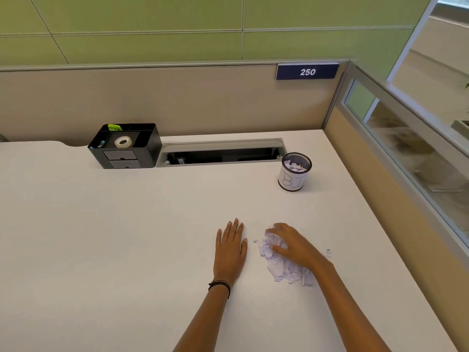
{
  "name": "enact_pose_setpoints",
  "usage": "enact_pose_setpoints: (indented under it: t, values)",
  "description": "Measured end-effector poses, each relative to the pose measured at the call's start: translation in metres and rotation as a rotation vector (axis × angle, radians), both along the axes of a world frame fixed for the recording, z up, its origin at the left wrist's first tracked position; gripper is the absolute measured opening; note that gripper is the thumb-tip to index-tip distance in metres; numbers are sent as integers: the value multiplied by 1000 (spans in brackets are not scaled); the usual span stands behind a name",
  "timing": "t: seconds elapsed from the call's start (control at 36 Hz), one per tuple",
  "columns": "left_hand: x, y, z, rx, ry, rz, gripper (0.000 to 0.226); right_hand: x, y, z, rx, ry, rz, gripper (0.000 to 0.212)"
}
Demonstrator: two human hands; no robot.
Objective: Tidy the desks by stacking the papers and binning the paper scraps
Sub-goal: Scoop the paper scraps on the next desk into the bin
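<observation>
**Scrap heap under right hand, mesh bin well apart**

The paper scraps (286, 271) lie in a loose white heap on the counter (127, 237), at its near right part, with a few stray bits just beside the heap. The right hand (294, 246) lies on top of the heap, fingers and thumb bent around a clump at its far end, grasping it. The left hand (230, 252) rests flat on the counter just left of the heap, fingers straight and together, holding nothing; a dark cord band (220, 285) circles its wrist.

The mesh bin (294, 174), wrapped in a white label with hand-drawn letters, stands upright farther back on the right, well apart from the heap, with white scraps inside. Left of it runs an open cable trough (223, 153). A black desk organiser (125, 146) touches the trough's left end, with a tape roll (122, 142) on top. The beige partition (177, 102) behind carries a blue plate (307, 71) reading 250.
</observation>
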State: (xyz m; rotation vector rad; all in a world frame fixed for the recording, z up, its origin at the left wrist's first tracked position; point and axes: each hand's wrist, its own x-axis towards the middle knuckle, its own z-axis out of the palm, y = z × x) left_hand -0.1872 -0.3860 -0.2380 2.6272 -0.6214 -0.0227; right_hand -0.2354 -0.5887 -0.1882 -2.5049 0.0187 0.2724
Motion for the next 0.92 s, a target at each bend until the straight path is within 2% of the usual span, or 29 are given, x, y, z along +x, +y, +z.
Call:
enact_pose_setpoints:
  t: [0.11,0.25,0.33,0.53,0.75,0.92]
  values:
    - [0,0,4,-18,7,-9,60,-7,7,-1,-11,-16,37,47]
    - [0,0,4,-10,32,-6,54,-10,13,-5,-29,-110,51,29]
    - [0,0,3,-11,23,2,50,-8,14,-8,-19,-123,45,25]
    - [0,0,3,-18,31,-12,57,2,14,-3,-52,-124,2,13]
    - [0,0,4,-33,16,-10,57,25,-1,8,123,-185,-149,9]
    - [0,-2,2,-23,10,5,50,52,-22,37,265,-307,-335,17]
